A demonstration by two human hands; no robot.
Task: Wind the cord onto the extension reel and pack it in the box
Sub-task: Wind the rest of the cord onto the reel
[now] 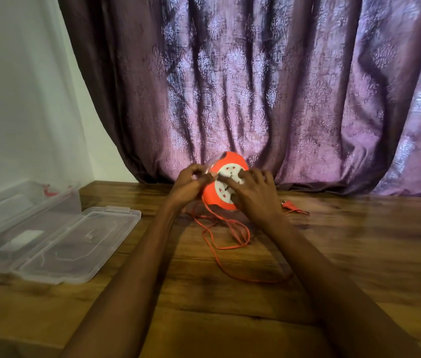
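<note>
Reel: the orange extension reel (226,184) stands on edge near the table's far side, its white socket face turned to the camera, between both hands.
Left hand: the left hand (191,183) is at 9 o'clock of the reel, fingers curled at the rim; what they pinch is blurred, I cannot tell.
Right hand: the right hand (254,193) is at 3 o'clock, fingers spread and lying on the socket face.
Cord: the loose orange cord (226,236) lies in loops at 6 o'clock of the reel.
Plug: the plug (288,204) lies at 4 o'clock.
Box: the clear plastic box (27,202) is at 9 o'clock, open.
Lid: its lid (80,244) lies flat on the wooden table (359,241).
Behind: a purple curtain (281,86).
Arms: both forearms reach forward.
</note>
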